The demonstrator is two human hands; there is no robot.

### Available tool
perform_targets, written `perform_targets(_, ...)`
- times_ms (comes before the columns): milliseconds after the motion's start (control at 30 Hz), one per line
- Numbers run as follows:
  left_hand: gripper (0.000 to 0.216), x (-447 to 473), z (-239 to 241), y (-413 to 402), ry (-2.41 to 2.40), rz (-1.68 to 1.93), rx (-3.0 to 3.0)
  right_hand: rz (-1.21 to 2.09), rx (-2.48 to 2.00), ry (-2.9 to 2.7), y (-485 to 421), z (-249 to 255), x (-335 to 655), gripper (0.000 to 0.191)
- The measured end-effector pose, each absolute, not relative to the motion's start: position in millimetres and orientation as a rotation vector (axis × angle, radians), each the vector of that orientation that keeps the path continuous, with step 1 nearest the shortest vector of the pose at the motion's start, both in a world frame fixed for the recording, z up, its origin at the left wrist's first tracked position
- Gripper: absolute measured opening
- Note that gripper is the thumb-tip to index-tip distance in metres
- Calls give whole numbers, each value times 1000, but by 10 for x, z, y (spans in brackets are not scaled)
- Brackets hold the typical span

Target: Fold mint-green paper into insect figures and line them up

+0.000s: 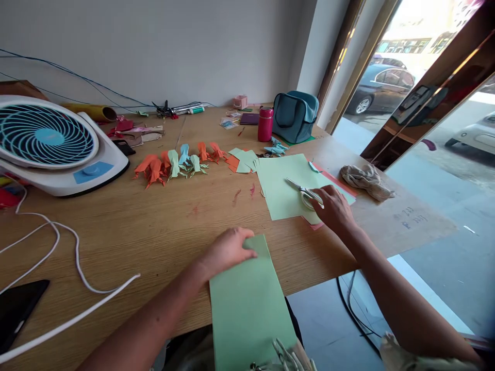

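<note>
In the head view a long green paper sheet [247, 304] hangs over the table's front edge into my lap. My left hand [230, 250] is closed on its far end, thumb on top. Further right, my right hand [334, 206] has its fingers on the handles of the scissors [297, 185], whose blades point left. Under the handles is a small pale roll [307, 200], perhaps tape. Both rest on a stack of pale green paper [280, 175], with red-orange sheets [334, 183] showing beneath it.
Folded paper figures [174, 164] in orange, green and blue stand mid-table, beside small paper pieces [243, 161]. A fan [96, 172] and white cable [73, 247] are left. A pink bottle [265, 124], teal bag [296, 116] and crumpled cloth [365, 180] stand or lie right.
</note>
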State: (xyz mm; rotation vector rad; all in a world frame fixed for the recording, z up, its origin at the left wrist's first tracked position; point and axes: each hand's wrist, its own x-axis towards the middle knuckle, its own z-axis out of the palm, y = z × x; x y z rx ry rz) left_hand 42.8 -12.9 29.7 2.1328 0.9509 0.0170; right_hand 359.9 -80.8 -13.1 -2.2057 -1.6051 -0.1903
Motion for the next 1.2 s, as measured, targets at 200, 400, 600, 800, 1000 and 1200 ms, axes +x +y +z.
perform_targets(200,43,297,602,569,949,277,1792,985,-1473,-1501,-836,104,2776,47)
perform_targets(400,52,26,578,1132,1063,545,1629,924,-1648,-1534,-362,124,2502,37)
perform_targets(600,54,-232,394,1558,936,717,1538,846,-1631,-1459,177,128,2551,42)
perform_targets(800,55,-313,89,1632,929,695,1491,624,-1755,-1360,456,1,2798,48)
perform_targets(1000,50,-193,-286,1558,949,738,1564,240,-1974,-1323,417,-140,3060,48)
perform_targets(1200,32,-158,-402,1561,987,780,1729,-36,-2133,-1303,384,-190,3200,52)
